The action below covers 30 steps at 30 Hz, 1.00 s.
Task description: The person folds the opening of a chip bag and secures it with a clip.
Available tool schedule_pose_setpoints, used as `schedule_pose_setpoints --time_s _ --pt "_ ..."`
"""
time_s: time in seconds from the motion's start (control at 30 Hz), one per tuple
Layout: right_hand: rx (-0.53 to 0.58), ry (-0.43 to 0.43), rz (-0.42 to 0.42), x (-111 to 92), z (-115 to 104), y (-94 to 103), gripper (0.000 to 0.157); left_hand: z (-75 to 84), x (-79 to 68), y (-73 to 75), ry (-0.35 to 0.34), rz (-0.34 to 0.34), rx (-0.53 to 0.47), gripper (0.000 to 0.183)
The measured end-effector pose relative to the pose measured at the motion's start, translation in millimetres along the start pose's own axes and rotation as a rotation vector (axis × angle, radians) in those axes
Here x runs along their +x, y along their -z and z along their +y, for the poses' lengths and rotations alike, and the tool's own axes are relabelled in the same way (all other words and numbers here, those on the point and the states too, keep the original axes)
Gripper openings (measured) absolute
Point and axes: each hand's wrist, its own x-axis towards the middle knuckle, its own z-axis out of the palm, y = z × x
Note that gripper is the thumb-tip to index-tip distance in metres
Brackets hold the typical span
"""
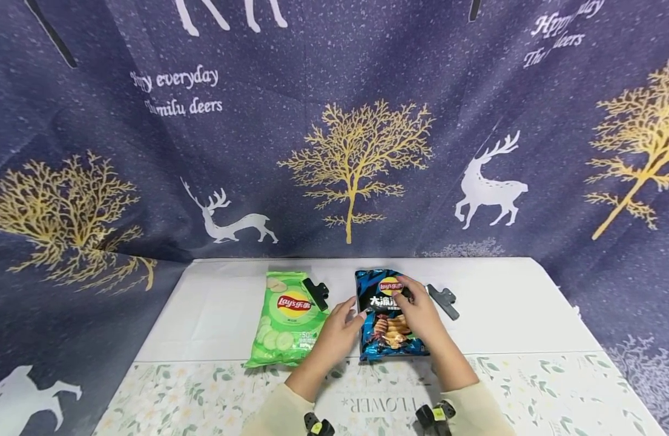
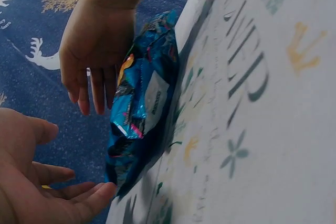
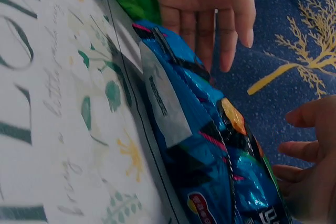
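Observation:
A blue and black bag of Lay's chips lies on the table in the head view. My left hand is at its left edge, fingers extended. Over the bag's right side is my right hand, its fingers loosely bent and not wrapped round it. The left wrist view shows my left hand with a fingertip close to one end of the bag; contact is hard to tell. In the right wrist view, my right hand is beside the bag, palm facing it.
A green Lay's bag lies left of my left hand, with a black clip at its upper right. Another black clip lies right of the blue bag. A flower-printed cloth covers the table's front; a deer-patterned curtain hangs behind.

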Motion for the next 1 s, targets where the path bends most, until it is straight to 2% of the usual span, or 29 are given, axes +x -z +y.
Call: schedule_pose_setpoints --time_s 0.3,0.4,0.6,1.0 --pt "-0.006 -0.071 -0.002 2 6 5.7 0.053 -7.0 -3.8 -6.6 0.017 -0.040 0.014 0.062" --pt "-0.017 -0.080 0.008 2 9 7.8 0.053 -8.7 -5.4 -7.5 0.042 -0.062 0.022 0.063" --pt "-0.021 -0.075 0.022 5 13 13.4 0.052 -9.8 -3.4 -7.5 0.045 -0.067 0.032 0.063" --pt "-0.122 -0.118 0.025 9 19 20.9 0.055 -8.5 -4.3 -7.5 0.063 -0.083 0.041 0.063"
